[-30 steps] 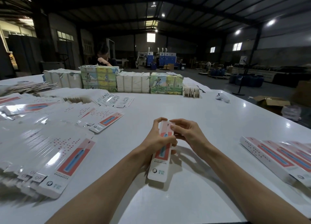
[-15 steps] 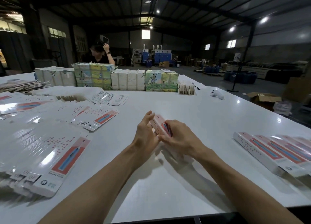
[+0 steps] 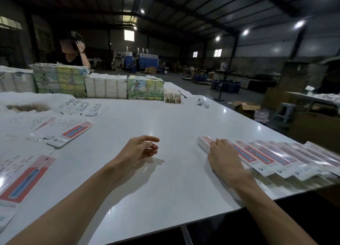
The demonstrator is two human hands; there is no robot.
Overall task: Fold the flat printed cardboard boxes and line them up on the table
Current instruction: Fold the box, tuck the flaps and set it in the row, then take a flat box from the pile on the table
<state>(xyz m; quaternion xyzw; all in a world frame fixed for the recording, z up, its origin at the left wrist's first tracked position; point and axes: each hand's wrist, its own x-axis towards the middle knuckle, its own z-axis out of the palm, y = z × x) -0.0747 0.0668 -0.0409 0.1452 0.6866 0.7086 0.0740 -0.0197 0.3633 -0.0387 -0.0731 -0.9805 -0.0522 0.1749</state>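
I am extending my right forearm over the near edge of the counter [image 3: 165, 186] toward the row of folded boxes [image 3: 287, 157]. My right hand [image 3: 223, 157] is lying palm down with its fingers nearly straight, resting on the end box [image 3: 203, 143] at the left end of that row. It is gripping nothing.

I am holding my left arm forward, well left of the row. My left hand [image 3: 141, 149] is hovering just above the counter, fingers relaxed and loosely curled, holding nothing.

Flat printed boxes [image 3: 71, 134] are lying in overlapping stacks far left of the row. Wrapped bundles [image 3: 106, 88] are standing beyond the row at the far counter edge, and another person [image 3: 73, 60] is standing behind them. A dim warehouse hall is surrounding everything.
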